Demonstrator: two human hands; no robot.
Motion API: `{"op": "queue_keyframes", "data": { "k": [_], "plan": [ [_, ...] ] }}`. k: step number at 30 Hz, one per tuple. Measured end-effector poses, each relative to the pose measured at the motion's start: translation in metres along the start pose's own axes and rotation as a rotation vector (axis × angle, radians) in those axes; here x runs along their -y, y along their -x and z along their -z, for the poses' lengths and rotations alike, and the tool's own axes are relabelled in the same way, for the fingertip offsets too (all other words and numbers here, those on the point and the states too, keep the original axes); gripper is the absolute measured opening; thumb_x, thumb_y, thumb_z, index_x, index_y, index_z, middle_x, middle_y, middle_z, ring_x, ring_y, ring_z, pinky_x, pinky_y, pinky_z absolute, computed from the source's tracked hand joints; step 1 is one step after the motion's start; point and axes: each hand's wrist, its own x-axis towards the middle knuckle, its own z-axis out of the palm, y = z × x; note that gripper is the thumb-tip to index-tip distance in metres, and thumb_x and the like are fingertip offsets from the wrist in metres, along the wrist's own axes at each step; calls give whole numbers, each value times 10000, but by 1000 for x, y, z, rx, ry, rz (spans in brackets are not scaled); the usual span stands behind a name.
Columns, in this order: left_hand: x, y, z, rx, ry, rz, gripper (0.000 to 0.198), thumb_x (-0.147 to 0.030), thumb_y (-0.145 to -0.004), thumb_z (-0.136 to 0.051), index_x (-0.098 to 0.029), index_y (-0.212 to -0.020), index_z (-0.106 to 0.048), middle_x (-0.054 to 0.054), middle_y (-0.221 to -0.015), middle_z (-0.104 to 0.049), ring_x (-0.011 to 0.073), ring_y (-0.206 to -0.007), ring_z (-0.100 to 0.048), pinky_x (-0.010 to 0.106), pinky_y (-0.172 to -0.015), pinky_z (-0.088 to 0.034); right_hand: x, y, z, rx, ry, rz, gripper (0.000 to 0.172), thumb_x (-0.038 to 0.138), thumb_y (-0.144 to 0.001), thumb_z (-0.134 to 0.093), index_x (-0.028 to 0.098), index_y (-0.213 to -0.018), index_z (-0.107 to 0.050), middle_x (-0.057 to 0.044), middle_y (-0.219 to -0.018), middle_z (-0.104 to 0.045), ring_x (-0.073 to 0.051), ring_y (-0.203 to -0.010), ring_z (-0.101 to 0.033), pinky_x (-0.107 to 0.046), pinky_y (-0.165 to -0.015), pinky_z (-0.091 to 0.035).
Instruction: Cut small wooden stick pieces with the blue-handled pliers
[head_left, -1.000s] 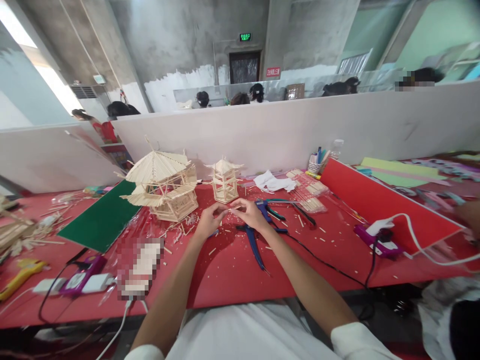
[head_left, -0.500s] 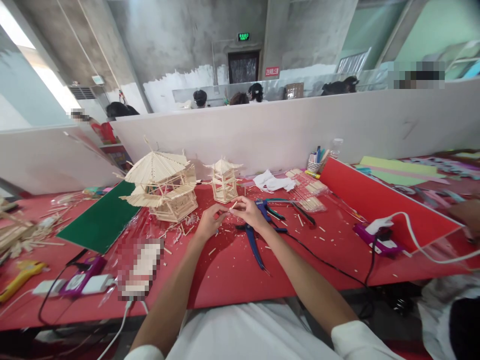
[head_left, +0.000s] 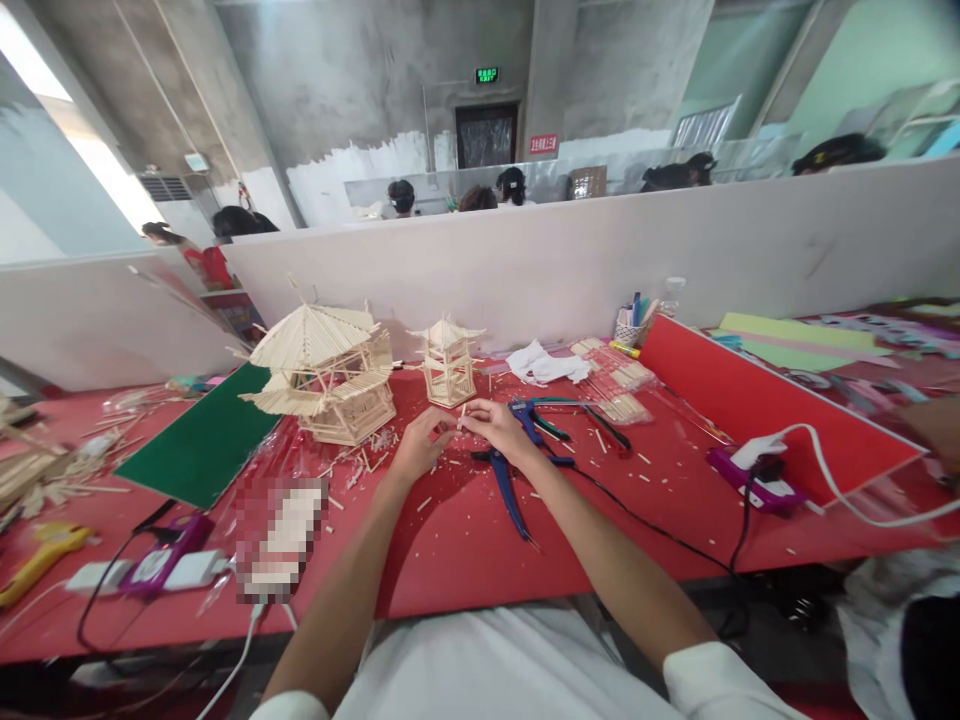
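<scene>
The thin stick [head_left: 462,413] was pinched by closed fingertips of the left hand [head_left: 418,446] and right hand [head_left: 496,430], just above the red table [head_left: 465,545]. Positioning it seemed the step in hand, and the next move would ask a light, steady grip.

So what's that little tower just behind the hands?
The small tower is a pale model of thin wooden sticks: an open lattice body under a flared, pointed roof. It stands upright on the red table, right of the larger stick pavilion. Nothing seems to touch it; the left hand and right hand, pinching a thin stick, are just in front.
</scene>
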Motion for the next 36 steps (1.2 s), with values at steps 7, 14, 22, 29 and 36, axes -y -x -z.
{"op": "queue_keyframes", "data": {
  "k": [7,14,22,29,36],
  "plan": [
    [1,0,3,31,0,-18,119,-304,-904,-621,-195,-930,-661,37,-872,-650,146,-784,-603,269,-766,-496,5,2,-1,21,2,-11,313,440,-703,-766,176,-833,-660,-13,-736,-681,-145,-654,-620,-266,-662,-486],
    [-3,-1,2,33,-7,-62,117,-289,-923,-592,-196,-913,-663,54,-923,-664,158,-866,-622,283,-822,-497,8,2,-1,12,3,-18,298,440,-698,-764,178,-804,-673,-7,-696,-673,-147,-630,-605,-277,-659,-492],
    [-5,0,2,16,-36,-83,139,-284,-926,-586,-197,-1006,-660,68,-989,-692,169,-936,-645,300,-876,-507,7,1,-1,10,-7,-19,304,428,-691,-772,173,-804,-654,-7,-696,-664,-149,-631,-611,-275,-648,-487],
    [-1,1,-1,-34,-28,-122,146,-281,-916,-602,-189,-996,-682,80,-1039,-719,163,-922,-680,297,-861,-542,7,1,-1,5,-76,-20,336,412,-678,-795,179,-861,-636,-3,-741,-670,-130,-616,-608,-258,-626,-494],
    [3,1,-2,-43,-22,-151,143,-272,-919,-597,-188,-982,-694,84,-1030,-734,170,-966,-689,306,-901,-539,8,1,-1,11,-59,-12,325,401,-685,-787,187,-860,-614,-3,-720,-665,-142,-633,-616,-267,-633,-504]
  ]
}}
